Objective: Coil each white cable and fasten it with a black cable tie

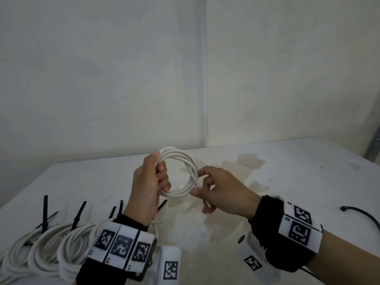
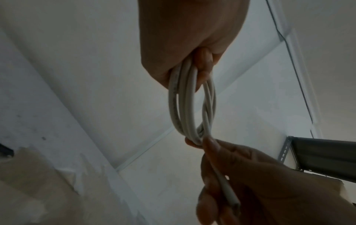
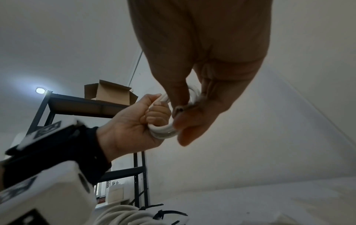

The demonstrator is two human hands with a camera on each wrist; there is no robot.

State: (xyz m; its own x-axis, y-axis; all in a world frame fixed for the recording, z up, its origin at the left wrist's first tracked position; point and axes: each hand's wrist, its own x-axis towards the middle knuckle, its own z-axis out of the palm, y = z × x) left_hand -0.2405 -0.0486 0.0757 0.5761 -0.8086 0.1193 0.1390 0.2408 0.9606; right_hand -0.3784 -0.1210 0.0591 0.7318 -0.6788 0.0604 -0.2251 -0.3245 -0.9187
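Observation:
A white cable (image 1: 181, 167) wound into a small coil hangs in the air above the table. My left hand (image 1: 151, 182) grips the coil's left side with fingers curled through the loop, seen close as the left hand (image 2: 192, 60) around the strands (image 2: 185, 106). My right hand (image 1: 216, 192) pinches the coil's right side, and the cable's free end (image 1: 208, 204) pokes out below its fingers. In the right wrist view the right hand (image 3: 192, 114) holds the coil (image 3: 165, 130) against the left hand (image 3: 138, 121). A loose black cable tie (image 1: 362, 214) lies at the right.
Several finished white coils (image 1: 45, 245) with black ties (image 1: 44, 212) lie at the table's near left. The white table (image 1: 287, 182) has a stained patch in the middle. A dark metal shelf (image 3: 77, 106) with a cardboard box stands to one side.

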